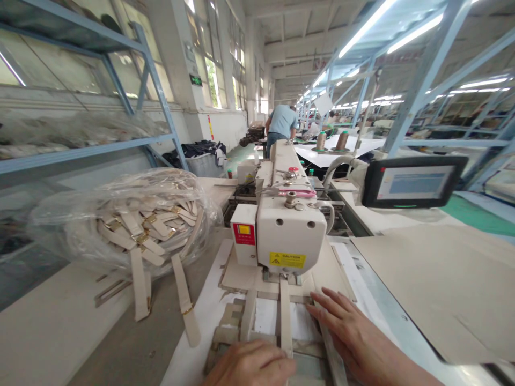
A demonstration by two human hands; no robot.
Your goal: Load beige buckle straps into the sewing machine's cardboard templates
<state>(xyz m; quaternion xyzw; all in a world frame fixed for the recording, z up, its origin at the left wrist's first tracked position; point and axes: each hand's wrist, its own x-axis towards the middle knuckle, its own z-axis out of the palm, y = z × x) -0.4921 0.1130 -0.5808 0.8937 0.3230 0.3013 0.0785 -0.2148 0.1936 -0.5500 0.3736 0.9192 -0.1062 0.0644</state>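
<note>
A white sewing machine with a yellow caution label stands on the table straight ahead. A beige strap runs from under its head toward me. My left hand rests at the bottom edge with fingers curled down, its fingertips right beside the strap's near end. My right hand lies flat with fingers stretched out on the jig plate just right of the strap. A second beige strap lies to the left of the first.
A clear plastic bag full of beige straps with gold buckles sits at left, with several straps spilling out. A black display screen hangs at right over a large cardboard sheet. A person in a blue shirt stands far back. Blue shelving lines the left.
</note>
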